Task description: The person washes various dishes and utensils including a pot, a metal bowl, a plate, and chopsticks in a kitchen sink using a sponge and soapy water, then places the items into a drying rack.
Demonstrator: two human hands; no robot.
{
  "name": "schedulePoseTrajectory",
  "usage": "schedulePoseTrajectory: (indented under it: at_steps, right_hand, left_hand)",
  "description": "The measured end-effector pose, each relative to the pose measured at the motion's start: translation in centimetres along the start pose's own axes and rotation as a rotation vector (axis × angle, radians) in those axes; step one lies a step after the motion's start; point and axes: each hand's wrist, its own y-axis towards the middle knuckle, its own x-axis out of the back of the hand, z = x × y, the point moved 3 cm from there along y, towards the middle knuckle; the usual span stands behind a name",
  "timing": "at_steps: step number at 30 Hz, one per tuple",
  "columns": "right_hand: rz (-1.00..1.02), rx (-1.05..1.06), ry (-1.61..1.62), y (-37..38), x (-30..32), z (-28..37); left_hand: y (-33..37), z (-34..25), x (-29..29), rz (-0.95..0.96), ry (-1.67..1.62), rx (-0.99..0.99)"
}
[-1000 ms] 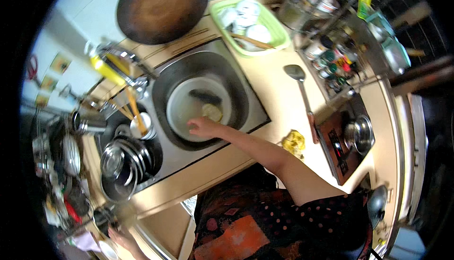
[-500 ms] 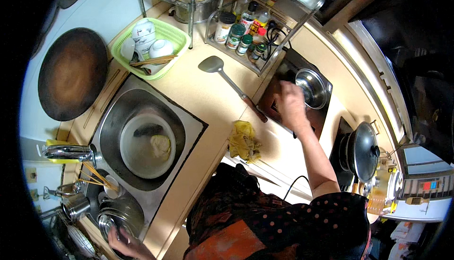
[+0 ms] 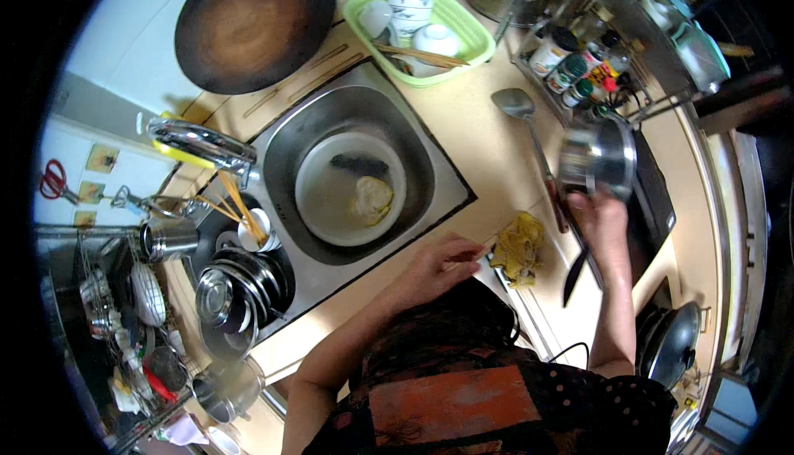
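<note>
My right hand (image 3: 602,222) grips a steel saucepan (image 3: 589,161), blurred by motion, raised over the dark cooktop (image 3: 656,207) and tipped with its rim toward the right. A dark handle-like piece (image 3: 576,276) sticks out below that hand; I cannot tell whether it belongs to the pan. My left hand (image 3: 438,268) hovers by the counter's front edge, fingers loosely extended and holding nothing. Just right of it lies a crumpled yellow cloth (image 3: 518,250). A spatula (image 3: 532,124) with a brown handle rests on the counter, left of the saucepan.
Left of me is a sink (image 3: 291,232) holding a pale basin (image 3: 318,198) with water, a dark item and a yellowish lump. Stacked pans (image 3: 240,281) sit beside it. Behind are a green basket (image 3: 475,45) of bowls and a bottle rack (image 3: 546,95). A lidded wok (image 3: 674,343) stands right.
My right hand has taken hold of the saucepan and lifted it off the cooktop, tipping it. My left hand has come from the stacked pans to the counter's front edge. The view has shifted left.
</note>
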Motion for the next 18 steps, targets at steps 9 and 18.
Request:
schedulePoseTrajectory:
  at_steps: [9,18]
  right_hand:
    - [0.337,0.594,0.485,6.0,-21.4,26.6]
    - [0.524,0.696,-0.04,5.1,-40.6,22.8]
  left_hand:
    - [-5.7,7.9,6.3,-0.582,-0.79,0.407]
    - [-9.0,16.6,18.2,-0.812,0.674,0.31]
